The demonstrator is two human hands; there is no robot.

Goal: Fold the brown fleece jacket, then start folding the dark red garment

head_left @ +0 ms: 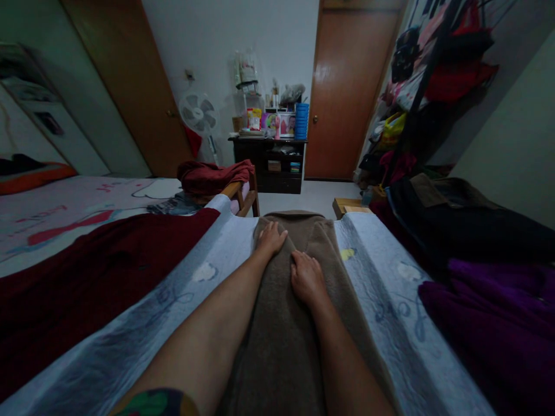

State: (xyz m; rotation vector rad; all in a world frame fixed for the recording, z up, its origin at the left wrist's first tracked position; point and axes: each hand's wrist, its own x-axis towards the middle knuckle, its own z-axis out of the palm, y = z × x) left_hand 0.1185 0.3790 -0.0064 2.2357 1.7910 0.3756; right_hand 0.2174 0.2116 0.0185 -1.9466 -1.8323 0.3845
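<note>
A brown garment point(281, 346) lies lengthwise down the middle of a blue and white patterned sheet point(217, 271), its collar end at the far edge. Near that end, my left hand point(272, 238) rests on the garment's left part, thumb and fingers apart. My right hand point(307, 277) is a little nearer and to the right, with its fingers curled on a fold of the brown cloth.
Dark red cloth point(108, 266) covers the left side. Dark folded clothes point(468, 225) and a purple garment point(494, 312) lie on the right. Beyond stand a wooden chair point(248, 202), a black cabinet point(269, 167), a fan point(198, 114) and a door point(347, 98).
</note>
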